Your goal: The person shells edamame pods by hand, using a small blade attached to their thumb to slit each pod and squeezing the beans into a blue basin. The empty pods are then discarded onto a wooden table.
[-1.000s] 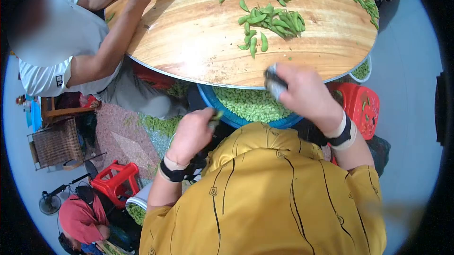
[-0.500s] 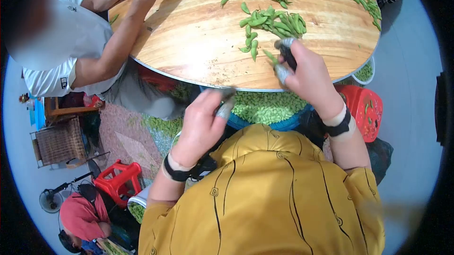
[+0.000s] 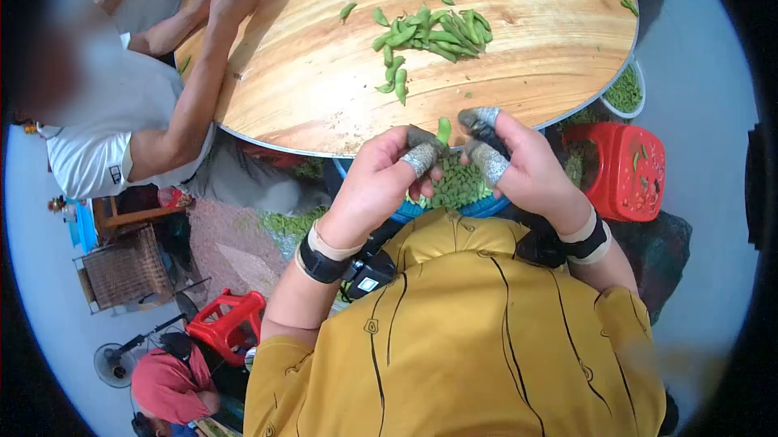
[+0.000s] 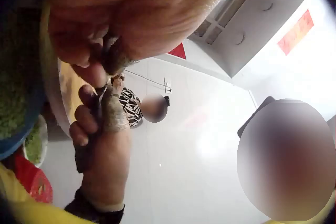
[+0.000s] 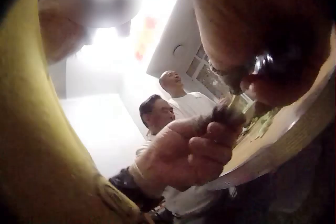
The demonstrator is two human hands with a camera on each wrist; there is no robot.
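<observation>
Above the basin, my left hand [image 3: 369, 178] pinches a green soybean pod [image 3: 444, 130] between its thumb and forefinger, the pod's tip standing up. Close on its right is my right hand [image 3: 539, 162], thumb and forefinger turned toward the pod. Silvery tape and dark wraps cover fingers on both hands. In the right wrist view the left hand [image 5: 189, 150] shows its curled fingers right at the right hand's fingertips; whether the right fingers grip anything, I cannot tell. Beneath both hands sits a blue basin [image 3: 491, 211] of green beans [image 3: 458, 182].
A pile of soybean pods [image 3: 438, 34] lies on the round wooden table [image 3: 324, 72], with smaller groups farther back. Another person [image 3: 174, 117] sits at the left edge. To the right stand a red stool [image 3: 624, 171] and a white tub [image 3: 640, 97] of green beans.
My right hand has come down from the table toward my left hand. Half a second ago it held a pod; now a pod shows in my left hand, which has moved right and up.
</observation>
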